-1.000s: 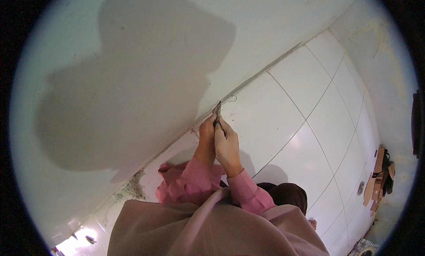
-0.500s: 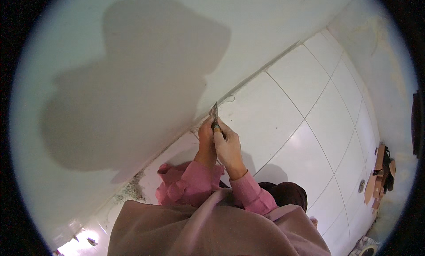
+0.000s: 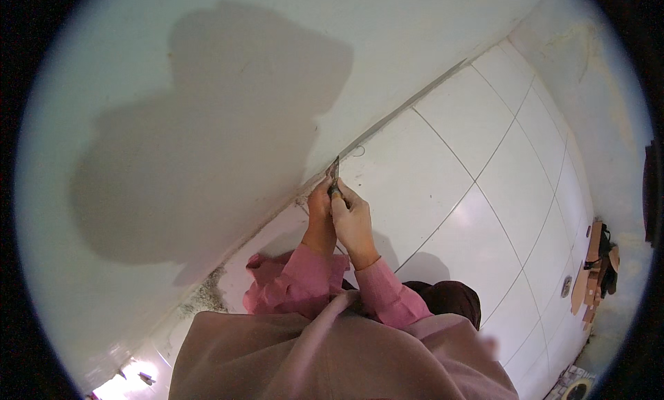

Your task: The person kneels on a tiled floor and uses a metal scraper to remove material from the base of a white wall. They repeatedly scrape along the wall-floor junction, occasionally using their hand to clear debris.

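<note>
My right hand (image 3: 353, 220) is closed round the handle of a small scraper (image 3: 335, 168) with a narrow, dark metal blade. The blade points away from me, and its tip lies at the joint where the white wall meets the tiled floor. Close against it on the left, my left hand (image 3: 319, 205) has its fingers bent at the base of the blade. What exactly its fingertips pinch is partly hidden. Both hands are low, right beside the wall's foot. Pink sleeves cover both forearms.
The white wall (image 3: 401, 47) fills the left and carries my shadow. White floor tiles (image 3: 429, 165) with dark joints spread right. Crumbly dirt (image 3: 211, 293) lies along the wall near me. Brown cardboard pieces (image 3: 592, 282) lie by the right wall; a bright patch shows at lower left.
Both hands and the scraper have shifted very slightly up and left in the view, which has itself moved a little. My shadow on the wall has changed position slightly. The grip looks the same.
</note>
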`<state>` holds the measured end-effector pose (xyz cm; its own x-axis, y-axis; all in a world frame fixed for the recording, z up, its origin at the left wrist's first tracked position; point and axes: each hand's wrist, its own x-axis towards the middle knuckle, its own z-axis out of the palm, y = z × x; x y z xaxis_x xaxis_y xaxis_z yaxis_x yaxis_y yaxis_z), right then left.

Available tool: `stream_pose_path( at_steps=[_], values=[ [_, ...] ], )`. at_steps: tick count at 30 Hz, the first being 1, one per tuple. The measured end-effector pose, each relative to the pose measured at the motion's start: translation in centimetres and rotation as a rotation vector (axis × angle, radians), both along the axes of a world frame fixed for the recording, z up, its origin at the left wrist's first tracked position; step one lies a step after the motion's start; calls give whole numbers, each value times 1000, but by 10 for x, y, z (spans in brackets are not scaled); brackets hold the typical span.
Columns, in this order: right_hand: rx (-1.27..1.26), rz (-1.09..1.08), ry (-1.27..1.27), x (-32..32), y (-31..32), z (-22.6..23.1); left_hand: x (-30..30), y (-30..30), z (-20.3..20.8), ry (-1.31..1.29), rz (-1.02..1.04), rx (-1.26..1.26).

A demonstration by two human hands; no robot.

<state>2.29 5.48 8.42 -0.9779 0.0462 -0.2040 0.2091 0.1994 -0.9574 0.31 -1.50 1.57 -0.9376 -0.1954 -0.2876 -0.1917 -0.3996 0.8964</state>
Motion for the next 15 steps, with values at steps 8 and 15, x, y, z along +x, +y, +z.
stream_pose_path(
  at_steps=[8,15],
  values=[
    [-61,0,-82,-2,0,0,-4,-4,-13,-70,-65,-97],
    [-30,34,-67,-3,2,-5,-2,2,-15,-143,31,-65]
  ],
)
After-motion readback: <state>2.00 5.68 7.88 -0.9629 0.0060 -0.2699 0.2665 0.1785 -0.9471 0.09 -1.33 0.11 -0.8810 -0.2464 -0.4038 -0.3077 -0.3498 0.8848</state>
